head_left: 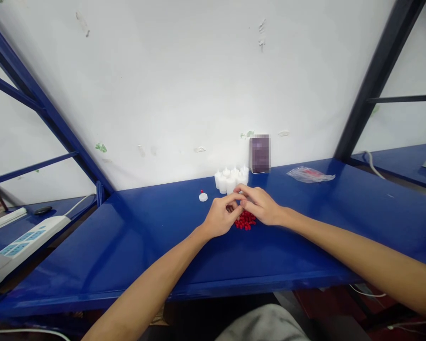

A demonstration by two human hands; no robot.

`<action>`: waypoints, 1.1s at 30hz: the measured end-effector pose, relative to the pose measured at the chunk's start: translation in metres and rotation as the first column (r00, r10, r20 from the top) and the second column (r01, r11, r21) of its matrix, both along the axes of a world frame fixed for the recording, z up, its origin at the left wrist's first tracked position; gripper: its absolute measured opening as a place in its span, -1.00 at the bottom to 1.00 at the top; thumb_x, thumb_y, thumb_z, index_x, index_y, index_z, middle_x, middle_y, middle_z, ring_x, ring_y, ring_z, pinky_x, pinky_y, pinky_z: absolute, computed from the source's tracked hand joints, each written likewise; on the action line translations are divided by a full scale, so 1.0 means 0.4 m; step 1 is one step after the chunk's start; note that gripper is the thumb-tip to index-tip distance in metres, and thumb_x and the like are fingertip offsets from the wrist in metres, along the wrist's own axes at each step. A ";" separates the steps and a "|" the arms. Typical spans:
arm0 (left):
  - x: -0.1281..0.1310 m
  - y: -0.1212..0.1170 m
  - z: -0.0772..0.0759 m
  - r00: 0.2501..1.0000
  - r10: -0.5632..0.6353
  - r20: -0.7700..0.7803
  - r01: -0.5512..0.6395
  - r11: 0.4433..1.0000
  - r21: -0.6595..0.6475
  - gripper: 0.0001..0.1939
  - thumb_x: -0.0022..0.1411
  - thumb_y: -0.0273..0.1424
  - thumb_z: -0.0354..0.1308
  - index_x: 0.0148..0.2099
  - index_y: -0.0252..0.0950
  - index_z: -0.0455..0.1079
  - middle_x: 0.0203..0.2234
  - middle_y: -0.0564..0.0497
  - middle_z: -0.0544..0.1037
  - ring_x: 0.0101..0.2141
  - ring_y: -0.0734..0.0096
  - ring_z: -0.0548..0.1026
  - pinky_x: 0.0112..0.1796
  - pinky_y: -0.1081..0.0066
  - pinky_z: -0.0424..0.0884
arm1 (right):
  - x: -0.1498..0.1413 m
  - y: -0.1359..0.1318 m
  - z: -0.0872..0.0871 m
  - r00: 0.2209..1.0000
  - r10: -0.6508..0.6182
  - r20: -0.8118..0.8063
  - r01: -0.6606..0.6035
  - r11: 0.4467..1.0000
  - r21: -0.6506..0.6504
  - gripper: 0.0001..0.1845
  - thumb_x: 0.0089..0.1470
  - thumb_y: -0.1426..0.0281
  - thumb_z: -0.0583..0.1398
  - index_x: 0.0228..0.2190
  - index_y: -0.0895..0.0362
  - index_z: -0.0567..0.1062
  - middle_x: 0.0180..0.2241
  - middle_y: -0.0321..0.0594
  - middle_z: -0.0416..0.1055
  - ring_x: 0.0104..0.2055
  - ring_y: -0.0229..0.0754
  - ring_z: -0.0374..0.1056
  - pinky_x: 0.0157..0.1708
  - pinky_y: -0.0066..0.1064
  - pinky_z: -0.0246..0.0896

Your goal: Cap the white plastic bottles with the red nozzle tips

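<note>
My left hand [220, 216] and my right hand [261, 205] meet over the blue table, their fingertips close together. Both have the fingers bent into a pinch. Whatever lies between them is too small or too hidden to make out. Just below the fingers is a pile of small red caps [246, 221], partly covered by my hands. Right behind them stands a cluster of several white bottles [223, 183] with pointed tips. To the left, apart from the cluster, sits a round white piece [203, 197] with a small red tip.
A phone [261, 154] leans upright against the white wall. Clear plastic bags [310, 174] lie on the blue table [138, 237] to the right. Blue frame posts rise at both sides. A white power strip [28, 244] is at far left.
</note>
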State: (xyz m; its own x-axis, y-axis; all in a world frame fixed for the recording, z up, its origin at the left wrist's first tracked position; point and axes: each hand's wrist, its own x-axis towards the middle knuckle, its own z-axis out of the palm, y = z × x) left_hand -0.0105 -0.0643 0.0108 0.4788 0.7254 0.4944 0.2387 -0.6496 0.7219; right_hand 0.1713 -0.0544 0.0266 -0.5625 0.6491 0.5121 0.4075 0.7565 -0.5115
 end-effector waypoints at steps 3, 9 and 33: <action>0.001 -0.006 0.000 0.999 -0.029 -0.026 0.030 0.999 0.017 -0.79 0.34 -0.37 0.03 -0.04 -0.31 0.40 -0.63 0.17 0.39 -0.61 0.58 0.34 -0.45 0.53 0.30 | -0.003 -0.006 0.000 1.000 0.020 -0.019 -0.020 0.999 0.026 -0.81 0.18 0.25 0.01 -0.22 0.09 0.27 -0.58 -0.43 0.22 -0.57 -0.26 0.11 -0.46 -0.41 -0.04; -0.045 0.034 0.028 0.953 0.271 0.133 -0.289 0.945 0.150 -0.83 0.34 -0.28 0.05 -0.15 -0.29 0.33 -0.57 0.15 0.38 -0.55 0.55 0.32 -0.45 0.52 0.24 | 0.014 0.025 0.001 0.993 -0.089 -0.072 0.087 0.996 -0.031 -0.71 0.27 0.16 -0.01 -0.30 0.09 0.34 -0.59 -0.40 0.26 -0.56 -0.27 0.15 -0.46 -0.41 -0.01; -0.202 0.152 -0.001 0.742 0.666 -0.084 -0.600 0.714 0.362 -0.67 0.37 -0.22 0.00 0.06 -0.25 0.37 -0.12 -0.12 0.42 -0.21 0.33 0.45 -0.15 0.34 0.39 | 0.065 0.114 -0.045 0.972 -0.189 -0.138 0.140 0.942 -0.305 -0.83 0.05 0.34 0.05 -0.38 0.12 0.42 -0.42 -0.24 0.44 -0.32 -0.14 0.34 -0.25 -0.33 0.19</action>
State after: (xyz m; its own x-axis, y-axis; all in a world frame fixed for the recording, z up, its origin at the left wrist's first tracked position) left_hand -0.0912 -0.0035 0.0104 0.0687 0.7288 0.6813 0.7837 -0.4620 0.4152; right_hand 0.1972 -0.0089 0.0087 -0.3600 0.8598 0.3620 0.4063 0.4938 -0.7688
